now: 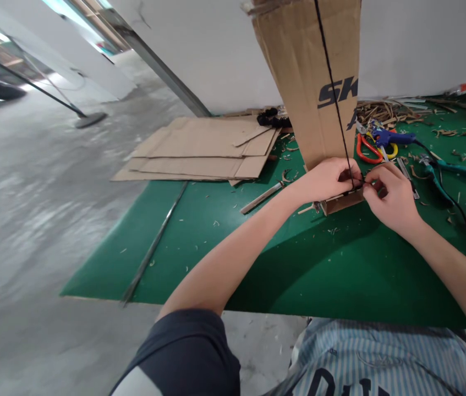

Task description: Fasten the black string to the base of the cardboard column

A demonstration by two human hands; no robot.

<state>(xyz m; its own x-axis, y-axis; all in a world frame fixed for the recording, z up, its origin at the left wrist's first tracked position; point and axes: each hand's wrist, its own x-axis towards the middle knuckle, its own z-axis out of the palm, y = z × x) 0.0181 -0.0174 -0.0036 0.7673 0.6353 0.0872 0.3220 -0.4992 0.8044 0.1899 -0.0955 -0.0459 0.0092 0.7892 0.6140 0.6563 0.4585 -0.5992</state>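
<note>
A tall cardboard piece [305,82] with dark printed letters stands upright on the green table, its lower end joined to a small cardboard base [342,202]. Black cord [332,77] runs down its front to my fingers. My left hand [334,176] is closed at the base, pinching the cord near its lower end. Close beside it, my right hand [392,195] also pinches with thumb and forefinger on the black cord. The exact strand between the fingertips is small and partly hidden.
Flat cardboard sheets [199,143] lie at the back left. To the right are orange-handled scissors [368,151], a blue glue gun [393,137] and teal-handled pliers [459,170]. A thin metal strip [156,242] crosses the green table [216,231]. Scraps pile by the wall.
</note>
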